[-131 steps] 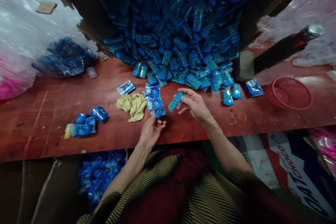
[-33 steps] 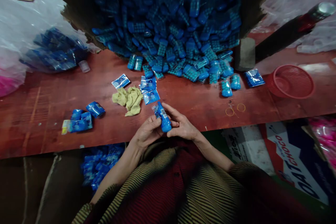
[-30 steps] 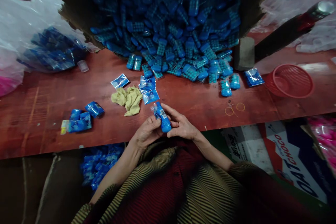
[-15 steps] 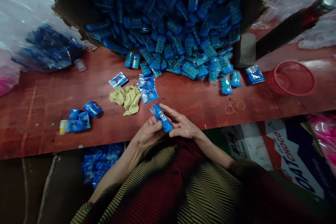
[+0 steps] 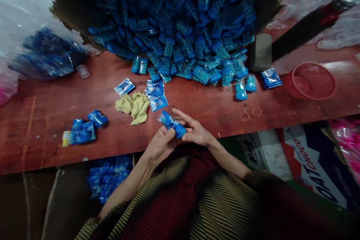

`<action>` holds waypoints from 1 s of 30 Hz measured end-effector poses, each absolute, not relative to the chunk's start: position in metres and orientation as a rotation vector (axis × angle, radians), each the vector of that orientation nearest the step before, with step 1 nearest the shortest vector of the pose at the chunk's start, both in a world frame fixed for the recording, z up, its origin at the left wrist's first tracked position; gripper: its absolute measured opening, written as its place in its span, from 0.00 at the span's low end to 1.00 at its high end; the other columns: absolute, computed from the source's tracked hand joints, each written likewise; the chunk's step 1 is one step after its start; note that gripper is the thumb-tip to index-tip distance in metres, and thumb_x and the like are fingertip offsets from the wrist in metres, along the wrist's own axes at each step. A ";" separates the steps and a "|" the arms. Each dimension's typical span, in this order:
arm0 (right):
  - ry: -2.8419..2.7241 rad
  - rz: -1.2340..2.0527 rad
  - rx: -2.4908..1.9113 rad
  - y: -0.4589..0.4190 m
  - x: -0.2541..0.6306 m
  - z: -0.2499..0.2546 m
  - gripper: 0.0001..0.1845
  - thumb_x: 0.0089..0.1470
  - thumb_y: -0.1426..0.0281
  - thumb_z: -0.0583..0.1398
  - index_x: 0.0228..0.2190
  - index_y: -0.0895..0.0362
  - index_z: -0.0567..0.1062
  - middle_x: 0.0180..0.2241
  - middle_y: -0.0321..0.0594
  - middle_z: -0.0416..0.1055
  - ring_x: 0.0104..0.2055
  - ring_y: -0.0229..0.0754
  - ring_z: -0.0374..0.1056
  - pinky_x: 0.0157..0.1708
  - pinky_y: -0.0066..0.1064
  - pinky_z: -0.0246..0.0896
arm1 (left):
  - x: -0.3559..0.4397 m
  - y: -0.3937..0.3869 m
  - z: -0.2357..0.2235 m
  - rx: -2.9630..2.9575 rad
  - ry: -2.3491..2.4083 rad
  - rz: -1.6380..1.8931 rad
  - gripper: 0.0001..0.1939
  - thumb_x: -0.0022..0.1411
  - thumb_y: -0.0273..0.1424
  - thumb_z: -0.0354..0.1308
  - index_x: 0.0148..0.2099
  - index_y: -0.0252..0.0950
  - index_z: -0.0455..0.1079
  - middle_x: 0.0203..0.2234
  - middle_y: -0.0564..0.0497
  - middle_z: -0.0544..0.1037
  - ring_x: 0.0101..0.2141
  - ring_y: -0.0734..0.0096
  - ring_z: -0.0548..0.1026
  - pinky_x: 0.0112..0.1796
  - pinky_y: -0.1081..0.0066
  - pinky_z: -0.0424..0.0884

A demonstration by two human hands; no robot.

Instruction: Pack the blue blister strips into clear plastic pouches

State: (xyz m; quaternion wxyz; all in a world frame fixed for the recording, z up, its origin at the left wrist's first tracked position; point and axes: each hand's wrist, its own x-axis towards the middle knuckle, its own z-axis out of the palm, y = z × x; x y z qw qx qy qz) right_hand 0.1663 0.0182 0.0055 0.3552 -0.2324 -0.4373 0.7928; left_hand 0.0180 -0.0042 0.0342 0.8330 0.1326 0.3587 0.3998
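Note:
Over the table's front edge, a small candy bottle (image 5: 173, 124) in a blue printed sleeve with a barcode lies tilted between my hands. My left hand (image 5: 159, 145) grips it from below, with the thumb on the printed side. At its lower right end, my right hand (image 5: 199, 134) pinches it between the thumb and bent fingers, while the index finger stretches out above. Its clear upper end sticks out to the left. Flat blue printed sleeves (image 5: 158, 102) and a crumpled yellow-green cloth (image 5: 138, 108) lie just beyond my left hand.
A large heap of blue candy bottles (image 5: 180, 50) spills onto the red table (image 5: 197, 108). Several sleeved bottles (image 5: 84, 131) lie left. A hammer (image 5: 261, 52), red basket (image 5: 311, 82) and rubber bands (image 5: 244, 115) are right. Below the table is a heap of blue pieces (image 5: 109, 176).
The candy bottle has turned a little in my fingers, so its barcode shows at another angle. Both hands keep hold of it. The view has shifted slightly.

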 end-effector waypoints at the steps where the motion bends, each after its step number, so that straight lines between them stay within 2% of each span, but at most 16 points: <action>1: -1.130 2.063 -0.599 0.018 0.166 0.005 0.44 0.45 0.62 0.66 0.60 0.46 0.54 0.61 0.37 0.56 0.59 0.44 0.58 0.51 0.31 0.62 | 0.018 -0.004 0.034 0.277 0.769 0.849 0.17 0.46 0.37 0.68 0.37 0.33 0.74 0.32 0.45 0.80 0.42 0.58 0.76 0.47 0.60 0.70; 6: -1.130 2.007 -0.656 0.016 0.162 0.001 0.48 0.40 0.62 0.68 0.60 0.45 0.55 0.60 0.37 0.58 0.59 0.45 0.58 0.47 0.28 0.64 | 0.023 -0.006 0.034 0.258 0.848 0.866 0.17 0.42 0.40 0.69 0.29 0.32 0.75 0.24 0.47 0.79 0.39 0.56 0.77 0.45 0.59 0.71; 10: -1.116 2.005 -0.665 0.012 0.162 -0.004 0.45 0.43 0.60 0.67 0.60 0.45 0.56 0.59 0.38 0.59 0.53 0.43 0.64 0.41 0.26 0.66 | 0.027 -0.007 0.034 0.247 0.893 0.895 0.19 0.40 0.42 0.69 0.27 0.31 0.74 0.21 0.48 0.78 0.38 0.56 0.77 0.45 0.59 0.72; 14: -1.059 2.022 -0.684 0.011 0.162 -0.007 0.44 0.43 0.58 0.66 0.59 0.48 0.57 0.55 0.39 0.64 0.46 0.40 0.68 0.39 0.25 0.66 | 0.029 -0.005 0.038 0.246 0.906 0.886 0.18 0.42 0.41 0.69 0.28 0.31 0.73 0.25 0.47 0.79 0.38 0.57 0.77 0.44 0.58 0.73; 19: -1.008 2.099 -0.682 0.014 0.160 -0.007 0.43 0.47 0.60 0.64 0.61 0.48 0.53 0.42 0.34 0.72 0.28 0.30 0.65 0.32 0.24 0.68 | 0.023 0.002 0.043 0.241 0.865 0.854 0.14 0.48 0.34 0.66 0.37 0.32 0.74 0.30 0.46 0.80 0.40 0.59 0.77 0.42 0.62 0.73; 21: -1.044 2.085 -0.697 0.015 0.161 -0.005 0.43 0.46 0.60 0.64 0.60 0.48 0.54 0.43 0.34 0.71 0.29 0.30 0.65 0.34 0.25 0.69 | 0.021 0.003 0.041 0.231 0.837 0.853 0.13 0.48 0.32 0.66 0.36 0.32 0.74 0.30 0.45 0.80 0.41 0.58 0.77 0.42 0.62 0.73; 25: -1.093 2.057 -0.705 0.017 0.161 -0.001 0.39 0.45 0.58 0.64 0.57 0.51 0.62 0.48 0.37 0.70 0.38 0.35 0.68 0.39 0.27 0.67 | 0.021 0.002 0.034 0.224 0.835 0.905 0.13 0.45 0.34 0.68 0.33 0.32 0.74 0.27 0.48 0.80 0.40 0.59 0.77 0.44 0.62 0.72; 30: -0.982 2.076 -0.695 0.018 0.157 0.000 0.38 0.40 0.64 0.68 0.54 0.50 0.67 0.50 0.36 0.69 0.39 0.34 0.69 0.38 0.23 0.66 | 0.022 0.000 0.032 0.259 0.870 0.905 0.17 0.42 0.38 0.69 0.31 0.31 0.74 0.24 0.48 0.79 0.37 0.60 0.77 0.42 0.64 0.73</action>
